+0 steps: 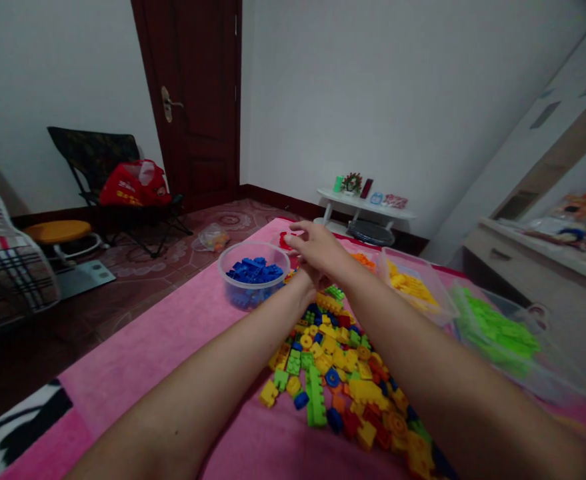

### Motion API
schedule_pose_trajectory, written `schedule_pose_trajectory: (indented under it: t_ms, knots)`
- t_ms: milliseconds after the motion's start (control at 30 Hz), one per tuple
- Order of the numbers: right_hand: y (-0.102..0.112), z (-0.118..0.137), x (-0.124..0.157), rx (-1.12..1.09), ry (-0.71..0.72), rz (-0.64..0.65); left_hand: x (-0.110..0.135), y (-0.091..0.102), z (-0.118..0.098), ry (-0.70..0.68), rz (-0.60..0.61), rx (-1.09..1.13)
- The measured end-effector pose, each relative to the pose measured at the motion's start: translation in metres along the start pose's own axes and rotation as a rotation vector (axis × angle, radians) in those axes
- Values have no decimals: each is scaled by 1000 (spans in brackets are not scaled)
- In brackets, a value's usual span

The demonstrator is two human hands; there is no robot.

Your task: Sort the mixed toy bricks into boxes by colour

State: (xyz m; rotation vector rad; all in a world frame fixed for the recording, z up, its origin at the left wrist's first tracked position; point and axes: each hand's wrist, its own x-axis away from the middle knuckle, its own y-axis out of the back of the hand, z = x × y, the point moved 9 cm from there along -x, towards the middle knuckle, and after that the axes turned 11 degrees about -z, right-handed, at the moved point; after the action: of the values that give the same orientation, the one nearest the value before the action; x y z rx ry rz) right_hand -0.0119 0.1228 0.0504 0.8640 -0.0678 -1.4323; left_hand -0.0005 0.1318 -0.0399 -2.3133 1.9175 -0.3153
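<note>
My right hand (pixel 315 245) reaches forward over a pink blanket (pixel 173 347), fingers stretched toward a container of red bricks (pixel 283 241); nothing shows in it. Beneath the right wrist lies my left hand (pixel 303 275), almost wholly hidden, next to a clear bowl of blue bricks (pixel 253 273). A mixed pile of yellow, green, red and blue bricks (pixel 343 373) lies between my forearms. Behind and right of the hands stand clear tubs of orange bricks (pixel 365 261), yellow bricks (pixel 413 283) and green bricks (pixel 497 327).
A folding chair with a red bag (pixel 133 183) stands before a dark door (pixel 197 100). A low white table (pixel 367 205) sits at the far wall, a yellow stool (pixel 57 231) at left, a cabinet (pixel 523 257) at right.
</note>
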Motion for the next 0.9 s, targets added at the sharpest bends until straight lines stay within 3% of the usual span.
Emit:
schedule_pose_trajectory:
  t_ms: [133,200,333,433,567,667,900]
  knots:
    - [65,-39,20,156,12,-276,2,-2,7,70,67,75]
    - [78,-65,29,313,-13,-269,3,-1,9,80,80,90]
    - [51,-112,50,563,-20,58,-4,7,12,15,23,22]
    - [32,-130,63,676,-21,220,-12,8,7,-198,12,-230]
    - [34,-131,73,690,-47,269,-5,-9,3,-524,143,-792]
    - [37,-128,81,700,-44,338,8,-21,15,-583,299,-1110]
    - [29,-126,88,597,14,383,14,-26,25,-683,383,-1291]
